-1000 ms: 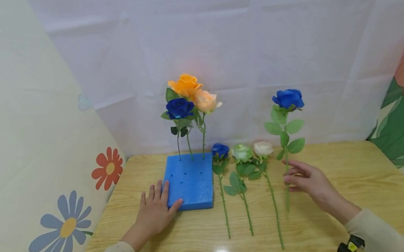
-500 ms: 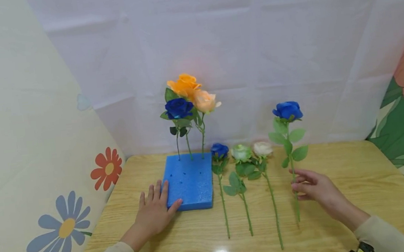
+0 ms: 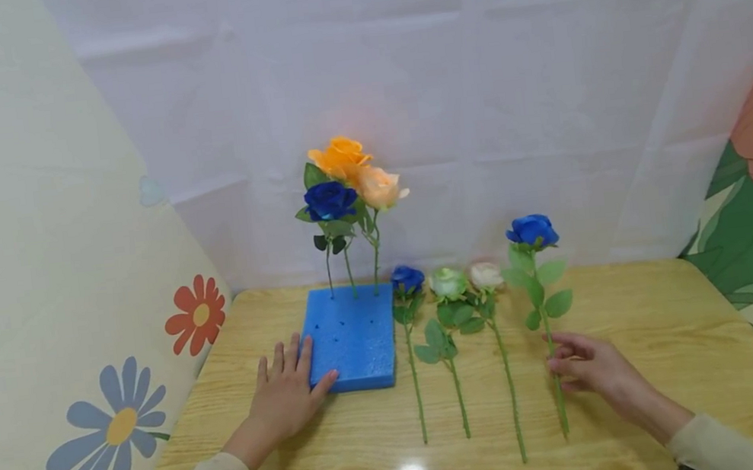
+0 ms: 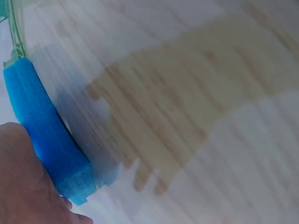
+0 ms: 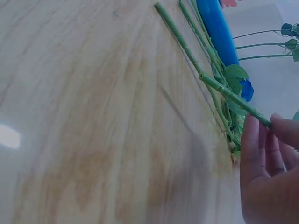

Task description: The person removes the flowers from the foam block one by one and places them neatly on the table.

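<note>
My right hand point(image 3: 594, 371) pinches the green stem of a blue artificial rose point(image 3: 531, 231) between thumb and fingers. The rose stands upright, bloom at the top, right of the flowers lying on the table. In the right wrist view the stem's cut end point(image 5: 202, 76) points away from the hand, above the tabletop. My left hand point(image 3: 286, 390) rests with spread fingers at the left front of a blue foam block point(image 3: 354, 352), its thumb on the block's front edge. An orange rose point(image 3: 341, 156), a peach rose point(image 3: 380, 187) and a dark blue rose point(image 3: 330, 201) stand in the block's back edge.
A blue rose point(image 3: 407, 280), a green-white rose point(image 3: 449, 283) and a pale pink rose point(image 3: 486, 276) lie side by side right of the block, stems toward the front. Several small holes mark the block's top. A white cloth point(image 3: 445, 105) hangs behind the wooden table point(image 3: 662, 327).
My right hand has moved down and slightly right, lowering the blue rose toward the table. The left hand stays at the foam block.
</note>
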Demonstrator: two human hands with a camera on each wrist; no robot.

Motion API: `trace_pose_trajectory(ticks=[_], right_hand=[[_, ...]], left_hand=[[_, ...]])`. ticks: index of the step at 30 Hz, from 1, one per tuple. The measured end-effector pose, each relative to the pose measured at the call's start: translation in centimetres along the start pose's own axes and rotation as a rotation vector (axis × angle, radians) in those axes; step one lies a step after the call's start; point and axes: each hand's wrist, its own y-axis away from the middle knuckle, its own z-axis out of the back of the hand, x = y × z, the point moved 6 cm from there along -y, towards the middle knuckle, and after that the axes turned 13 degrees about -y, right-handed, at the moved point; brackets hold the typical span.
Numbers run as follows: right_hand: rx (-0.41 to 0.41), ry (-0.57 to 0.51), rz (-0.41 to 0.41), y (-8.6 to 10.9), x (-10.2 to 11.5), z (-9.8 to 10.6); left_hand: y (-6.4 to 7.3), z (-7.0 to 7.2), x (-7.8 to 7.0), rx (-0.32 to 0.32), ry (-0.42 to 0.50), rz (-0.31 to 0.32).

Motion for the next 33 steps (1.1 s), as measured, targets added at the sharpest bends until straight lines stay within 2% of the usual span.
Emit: trace_pose_trajectory(ticks=[12, 26, 33], right_hand=[[0.038, -0.009, -0.037, 0.6, -1.4, 0.2], [-0.027, 0.012, -0.106, 0.8, -2.6, 0.5], [-0.026, 0.01, -0.116, 0.8, -3.1, 0.7]], left_hand=[[-0.2, 0.5, 0.0, 0.008, -0.014, -0.01], [-0.4, 0.2, -0.2, 0.017, 0.025, -0.026], [-0.5, -0.2, -0.2, 0.014, 0.045, -0.018]])
